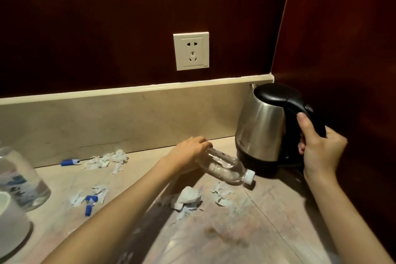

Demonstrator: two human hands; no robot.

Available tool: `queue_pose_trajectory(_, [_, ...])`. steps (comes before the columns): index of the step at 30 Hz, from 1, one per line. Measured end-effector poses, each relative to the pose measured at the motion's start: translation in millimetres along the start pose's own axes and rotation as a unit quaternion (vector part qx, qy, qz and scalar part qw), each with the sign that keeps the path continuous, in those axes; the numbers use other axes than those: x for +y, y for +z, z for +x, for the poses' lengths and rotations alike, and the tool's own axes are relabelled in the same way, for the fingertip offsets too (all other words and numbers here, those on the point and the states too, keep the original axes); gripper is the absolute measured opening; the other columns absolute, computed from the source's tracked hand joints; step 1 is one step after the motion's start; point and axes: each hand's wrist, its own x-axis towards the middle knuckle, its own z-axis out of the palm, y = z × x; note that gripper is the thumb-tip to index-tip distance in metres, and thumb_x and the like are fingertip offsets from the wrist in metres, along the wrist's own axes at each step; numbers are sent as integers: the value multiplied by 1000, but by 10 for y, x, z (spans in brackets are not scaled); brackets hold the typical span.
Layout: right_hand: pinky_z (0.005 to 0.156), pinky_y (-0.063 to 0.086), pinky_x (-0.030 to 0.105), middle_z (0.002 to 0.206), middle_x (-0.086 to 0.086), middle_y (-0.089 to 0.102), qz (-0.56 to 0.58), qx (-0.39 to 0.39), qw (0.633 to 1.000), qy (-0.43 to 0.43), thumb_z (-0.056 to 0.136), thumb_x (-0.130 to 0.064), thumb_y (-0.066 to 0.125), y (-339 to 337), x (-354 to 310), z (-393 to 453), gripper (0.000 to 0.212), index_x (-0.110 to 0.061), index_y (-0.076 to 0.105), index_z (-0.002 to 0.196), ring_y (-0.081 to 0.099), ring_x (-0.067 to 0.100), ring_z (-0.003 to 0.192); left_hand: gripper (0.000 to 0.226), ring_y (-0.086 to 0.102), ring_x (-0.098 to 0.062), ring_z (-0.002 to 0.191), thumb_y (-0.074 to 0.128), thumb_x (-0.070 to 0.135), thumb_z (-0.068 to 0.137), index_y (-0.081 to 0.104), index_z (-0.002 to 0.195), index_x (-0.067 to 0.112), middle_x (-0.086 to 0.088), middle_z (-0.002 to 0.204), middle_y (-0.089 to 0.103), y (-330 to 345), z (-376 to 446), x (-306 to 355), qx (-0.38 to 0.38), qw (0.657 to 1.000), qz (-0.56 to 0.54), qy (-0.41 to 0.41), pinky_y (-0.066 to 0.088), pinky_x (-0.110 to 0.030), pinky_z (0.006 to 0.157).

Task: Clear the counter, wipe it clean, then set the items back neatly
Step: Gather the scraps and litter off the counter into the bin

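Your left hand point(188, 152) grips the bottle point(227, 167) by its base, lying sideways, cap toward the kettle point(263, 130); right hand point(319, 148) grips kettle's handle.

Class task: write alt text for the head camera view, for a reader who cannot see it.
A person's right hand grips a steel kettle by its handle while the left hand holds a clear bottle tipped on its side, above a counter littered with torn paper scraps and blue caps.
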Motion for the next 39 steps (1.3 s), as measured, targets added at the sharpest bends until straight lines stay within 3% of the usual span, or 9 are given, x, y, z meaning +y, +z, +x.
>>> queue_pose_trajectory(5, [35, 32, 18, 42, -8, 50, -23, 3, 1000, 8, 88, -24, 68, -62, 164, -196, 38, -18, 51, 54, 42, 5, 35, 53, 56, -26, 110, 67, 15, 82, 50, 133, 13, -6, 128, 51, -49, -364, -236, 13, 1000, -9, -24, 46, -34, 85])
queue_pose_trajectory(19, [36, 33, 12, 44, -8, 53, -69, 37, 997, 13, 90, -29, 65, -420, 83, -479, 36, -29, 62, 54, 45, 6, 35, 47, 61, -27, 102, 69, 12, 82, 55, 126, 11, -7, 119, 57, -23, -464, -326, 49, 999, -15, -18, 48, -34, 82])
queue_pose_trajectory(25, [53, 44, 17, 57, -4, 57, -138, -11, 990, 14, 92, -30, 60, -457, 1, -459, 23, -19, 61, 72, 53, 8, 52, 62, 49, -21, 122, 73, 22, 80, 44, 134, 13, -4, 132, 49, -65, -614, -381, 68, 985, -120, -103, 41, -35, 93])
queue_pose_trajectory(27, [66, 45, 25, 87, -2, 58, -143, -1, 989, 48, 91, -31, 61, -483, 2, -500, 24, -14, 54, 107, 56, 13, 75, 67, 48, -19, 123, 77, 22, 78, 45, 135, 8, -4, 131, 50, -141, -678, -371, 95, 961, -211, -149, 37, -30, 99])
queue_pose_trajectory(29, [79, 42, 21, 113, 0, 50, -134, 33, 990, 28, 88, -35, 65, -493, -8, -581, 35, -33, 43, 115, 53, 13, 98, 66, 52, -16, 116, 81, 18, 74, 49, 130, 6, 0, 124, 55, -263, -763, -343, 120, 922, -318, -182, 39, -27, 98])
queue_pose_trajectory(31, [87, 36, 12, 118, -5, 45, -149, 62, 986, -37, 82, -38, 62, -421, -113, -659, 37, -47, 37, 107, 48, 2, 102, 56, 59, -14, 111, 81, 19, 74, 56, 123, 9, 1, 120, 64, -391, -877, -321, 127, 880, -413, -200, 43, -29, 99])
queue_pose_trajectory(34, [89, 36, 6, 114, -7, 46, -149, 32, 984, -93, 82, -29, 61, -225, -268, -709, 40, -48, 36, 106, 48, -4, 102, 43, 64, -17, 109, 74, 23, 79, 61, 120, 16, 0, 114, 70, -577, -1102, -222, 90, 797, -560, -206, 50, -33, 97])
queue_pose_trajectory(36, [94, 39, 15, 116, 1, 49, -167, -12, 978, -127, 78, -35, 60, -67, -347, -736, 39, -47, 39, 109, 50, 4, 109, 43, 65, -25, 109, 69, 25, 78, 61, 119, 15, -6, 115, 70, -651, -1217, -146, 66, 727, -652, -207, 51, -40, 97])
queue_pose_trajectory(39, [97, 38, 21, 119, 7, 48, -167, -74, 975, -126, 76, -36, 59, 166, -402, -819, 43, -26, 49, 116, 47, 14, 112, 45, 67, -28, 104, 63, 21, 81, 56, 123, 7, -13, 117, 68, -731, -1387, -72, 46, 649, -729, -213, 57, -34, 86])
